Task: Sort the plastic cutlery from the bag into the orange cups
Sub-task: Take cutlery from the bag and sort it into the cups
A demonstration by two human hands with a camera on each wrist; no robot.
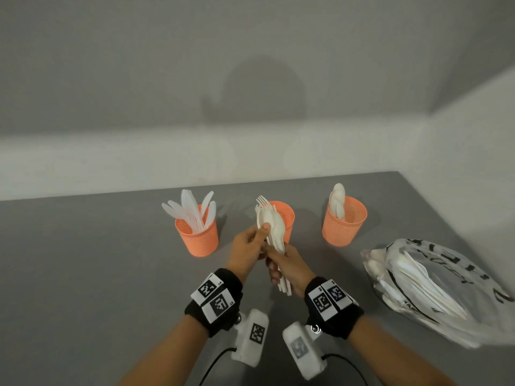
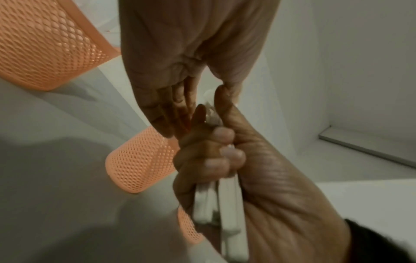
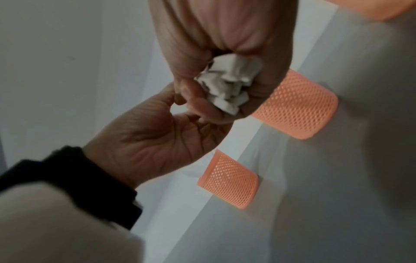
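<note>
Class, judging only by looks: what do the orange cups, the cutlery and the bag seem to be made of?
Orange cups: probably moulded plastic, matt, with walls pierced by a fine mesh of holes.
Cutlery: white plastic, smooth and thin, slightly glossy.
Bag: thin plastic film, semi-transparent and crinkled, with black print; the cutlery inside shows through.

Three orange perforated plastic cups stand in a row across the grey worktop [image 1: 83, 260], well apart. The left cup [image 1: 197, 238] has white plastic knives [image 1: 195, 208] in it, the middle cup [image 1: 281, 218] white plastic forks [image 1: 262, 201], the right cup [image 1: 344, 224] white plastic spoons [image 1: 337, 200]. A clear printed plastic bag of white cutlery [image 1: 434, 288] lies right of the row, nearer the person. Walls stand behind and to the right.
</note>
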